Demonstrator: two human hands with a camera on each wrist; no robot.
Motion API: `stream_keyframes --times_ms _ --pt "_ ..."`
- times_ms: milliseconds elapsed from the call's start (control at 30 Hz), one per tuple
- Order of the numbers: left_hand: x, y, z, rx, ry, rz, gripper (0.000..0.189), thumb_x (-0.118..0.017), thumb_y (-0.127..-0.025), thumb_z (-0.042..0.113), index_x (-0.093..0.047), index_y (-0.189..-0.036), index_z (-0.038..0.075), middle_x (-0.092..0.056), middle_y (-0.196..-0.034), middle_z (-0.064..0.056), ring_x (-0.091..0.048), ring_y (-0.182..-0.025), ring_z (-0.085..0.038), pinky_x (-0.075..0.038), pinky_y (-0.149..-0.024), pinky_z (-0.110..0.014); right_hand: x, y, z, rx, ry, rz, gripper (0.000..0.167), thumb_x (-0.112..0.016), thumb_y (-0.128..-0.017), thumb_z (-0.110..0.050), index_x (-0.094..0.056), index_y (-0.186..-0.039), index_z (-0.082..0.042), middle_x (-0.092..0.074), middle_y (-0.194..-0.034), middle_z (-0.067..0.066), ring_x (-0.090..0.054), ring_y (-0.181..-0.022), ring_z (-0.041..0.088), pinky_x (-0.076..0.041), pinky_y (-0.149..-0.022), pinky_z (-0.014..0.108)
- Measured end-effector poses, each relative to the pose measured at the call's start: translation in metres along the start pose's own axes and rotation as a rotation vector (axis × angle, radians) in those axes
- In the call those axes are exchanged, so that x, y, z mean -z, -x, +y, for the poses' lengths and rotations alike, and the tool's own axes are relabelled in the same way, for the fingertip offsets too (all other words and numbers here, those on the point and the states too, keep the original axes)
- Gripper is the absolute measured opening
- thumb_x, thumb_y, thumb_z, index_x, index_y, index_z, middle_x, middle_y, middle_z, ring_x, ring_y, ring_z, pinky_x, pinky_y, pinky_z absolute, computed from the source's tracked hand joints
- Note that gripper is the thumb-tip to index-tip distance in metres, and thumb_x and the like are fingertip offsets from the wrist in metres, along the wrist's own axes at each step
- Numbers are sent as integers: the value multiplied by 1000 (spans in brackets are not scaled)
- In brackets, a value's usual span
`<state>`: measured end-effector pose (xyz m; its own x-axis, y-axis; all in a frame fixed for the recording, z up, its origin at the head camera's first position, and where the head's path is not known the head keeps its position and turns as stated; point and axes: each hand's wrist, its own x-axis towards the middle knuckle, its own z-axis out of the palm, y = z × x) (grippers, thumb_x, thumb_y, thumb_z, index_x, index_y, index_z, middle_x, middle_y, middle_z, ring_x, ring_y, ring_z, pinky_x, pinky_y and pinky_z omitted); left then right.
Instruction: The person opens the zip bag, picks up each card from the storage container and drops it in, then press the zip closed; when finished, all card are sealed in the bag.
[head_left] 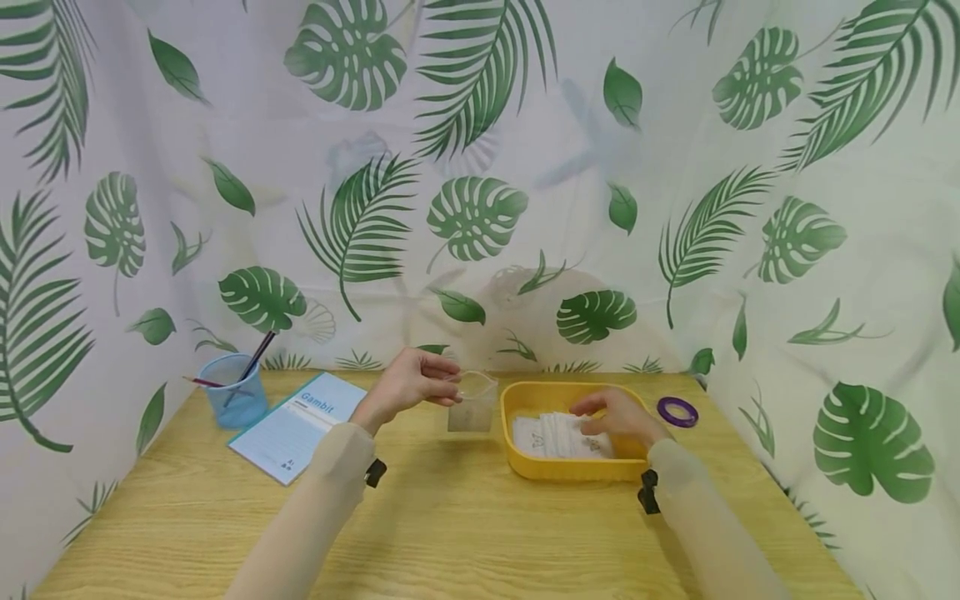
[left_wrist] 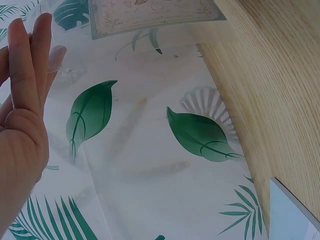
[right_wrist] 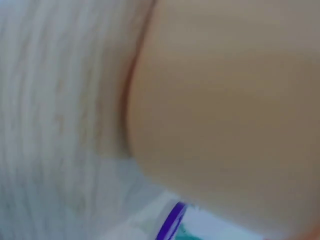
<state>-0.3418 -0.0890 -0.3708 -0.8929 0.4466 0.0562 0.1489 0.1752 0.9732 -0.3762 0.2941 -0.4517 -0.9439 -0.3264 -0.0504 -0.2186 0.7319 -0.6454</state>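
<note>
In the head view my left hand [head_left: 415, 385] pinches a clear plastic bag [head_left: 471, 412] by its upper edge, above the table. The bag's mouth gapes at the top, and a printed panel fills its lower part. From the left wrist, straight fingers [left_wrist: 22, 65] show beside the see-through film, and the patterned panel [left_wrist: 155, 17] spans the top. My right hand [head_left: 622, 417] reaches into a yellow basket [head_left: 577, 472], fingers parted and slightly bent over white packets [head_left: 558, 435] with small printed drawings. The right wrist view is mostly filled by blurred skin and sleeve.
A purple ring-shaped roll [head_left: 677, 412] lies right of the basket. At the left, a blue mesh cup [head_left: 238, 400] holds pencils, beside a light-blue Gambit notebook [head_left: 296, 425]. Leaf-patterned cloth [head_left: 480, 125] hangs behind and at both sides of the wooden table [head_left: 480, 533].
</note>
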Motion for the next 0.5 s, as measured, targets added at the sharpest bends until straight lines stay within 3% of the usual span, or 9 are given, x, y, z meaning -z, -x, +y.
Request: stream_keyframes --times_ms 200,500 --pt "-1 0 1 -1 -3 -6 38 -67 -89 -4 -61 -126 -8 -66 -120 -27 -74 -85 -23 -61 -84 -46 -1 0 15 12 79 -44 37 -80 -79 -5 -71 -116 -4 -69 -118 13 -59 -107 30 -49 -102 53" --pt "-5 0 3 -12 -1 -12 38 -68 -88 -5 -61 -125 -10 -66 -119 -27 -74 -84 -23 -61 -84 -47 -2 0 15 -91 115 -80 40 -83 -78 -15 -71 -116 -11 -62 -125 14 -54 -111 30 -45 -106 55"
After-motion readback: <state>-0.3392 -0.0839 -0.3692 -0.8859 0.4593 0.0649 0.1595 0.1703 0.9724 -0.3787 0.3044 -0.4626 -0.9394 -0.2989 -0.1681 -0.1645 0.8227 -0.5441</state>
